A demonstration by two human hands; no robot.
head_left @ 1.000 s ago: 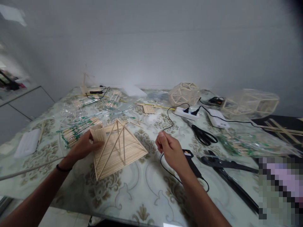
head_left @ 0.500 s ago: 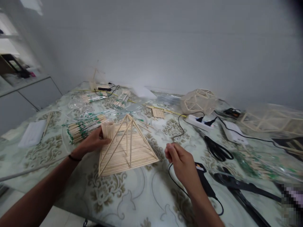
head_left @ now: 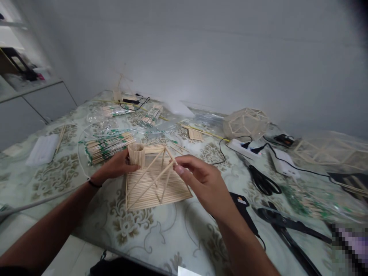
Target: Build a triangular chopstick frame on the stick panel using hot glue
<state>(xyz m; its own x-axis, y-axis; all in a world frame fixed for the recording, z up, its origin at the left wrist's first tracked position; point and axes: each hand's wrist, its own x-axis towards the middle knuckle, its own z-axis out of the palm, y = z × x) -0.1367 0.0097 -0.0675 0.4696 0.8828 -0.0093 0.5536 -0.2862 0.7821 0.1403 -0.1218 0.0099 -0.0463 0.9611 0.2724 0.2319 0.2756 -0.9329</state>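
Note:
A model of pale bamboo sticks rests on the table, with a slatted base, slanting sticks meeting at a peak, and a round stick cylinder at its back left corner. My left hand closes on the cylinder's left side and steadies the model. Near the peak, my right hand pinches the upper part of a slanting stick between thumb and fingers. A black glue gun lies partly hidden behind my right forearm.
Black scissors and large black-handled cutters lie right of my forearm. Behind them are a white power strip and stick frames. Bagged sticks lie behind my left hand, and a white pack sits far left.
My right hand has moved left and up from beside the model to its peak and now pinches a stick there. My left hand stays on the cylinder. The view has shifted slightly.

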